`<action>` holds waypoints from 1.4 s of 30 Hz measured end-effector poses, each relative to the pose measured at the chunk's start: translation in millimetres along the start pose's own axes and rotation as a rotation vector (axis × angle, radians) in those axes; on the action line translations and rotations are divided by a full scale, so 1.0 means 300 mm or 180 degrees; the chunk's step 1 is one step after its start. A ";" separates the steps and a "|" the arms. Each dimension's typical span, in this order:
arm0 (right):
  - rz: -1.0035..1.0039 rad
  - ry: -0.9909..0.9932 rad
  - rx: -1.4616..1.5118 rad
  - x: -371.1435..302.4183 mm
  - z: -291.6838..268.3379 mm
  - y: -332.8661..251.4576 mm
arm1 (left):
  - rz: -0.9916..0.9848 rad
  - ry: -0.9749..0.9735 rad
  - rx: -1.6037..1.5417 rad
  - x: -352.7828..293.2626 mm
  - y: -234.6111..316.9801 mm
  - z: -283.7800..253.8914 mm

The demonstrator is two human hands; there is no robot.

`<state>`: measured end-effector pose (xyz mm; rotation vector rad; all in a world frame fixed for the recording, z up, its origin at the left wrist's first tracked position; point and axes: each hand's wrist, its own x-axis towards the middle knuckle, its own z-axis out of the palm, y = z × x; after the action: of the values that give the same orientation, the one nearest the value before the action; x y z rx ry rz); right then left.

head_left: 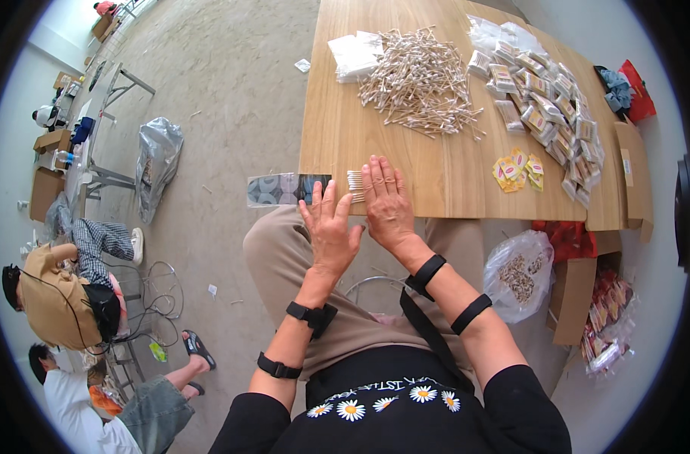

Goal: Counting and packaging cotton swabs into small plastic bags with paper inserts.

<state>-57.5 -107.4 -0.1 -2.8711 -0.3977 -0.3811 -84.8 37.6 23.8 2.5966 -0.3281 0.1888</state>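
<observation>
A small row of cotton swabs (355, 182) lies side by side near the table's front edge. My right hand (388, 198) rests flat at the row's right side, fingers stretched out and covering part of it. At the row's left, my left hand (331, 231) is open with its fingers spread, their tips by a dark patterned sheet (280, 190) that juts past the table's left edge. Farther back is a large loose heap of cotton swabs (420, 79), with a stack of clear plastic bags (355, 57) at its left.
On the wooden table (443, 170) also lie yellow and orange paper cards (516, 170) and a pile of packed swab bags (549, 106). Below its right side sit a plastic bag of swabs (519, 272) and a cardboard box (574, 299). Two people sit at the lower left.
</observation>
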 end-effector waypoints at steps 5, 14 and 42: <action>-0.0019 0.0107 0.0082 -0.003 0.011 0.004 | 0.0082 0.0028 -0.0009 0.032 0.016 -0.011; -0.0019 0.0016 -0.0024 0.000 0.006 0.000 | 0.0139 0.0028 0.0117 0.039 -0.002 0.007; 0.0010 -0.0062 -0.0170 0.002 -0.010 -0.006 | 0.0078 -0.0007 0.0106 0.057 -0.006 0.008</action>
<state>-58.2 -106.4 3.3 -2.9292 -0.3922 -0.3692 -67.7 34.6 24.3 2.6267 -0.3608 0.2019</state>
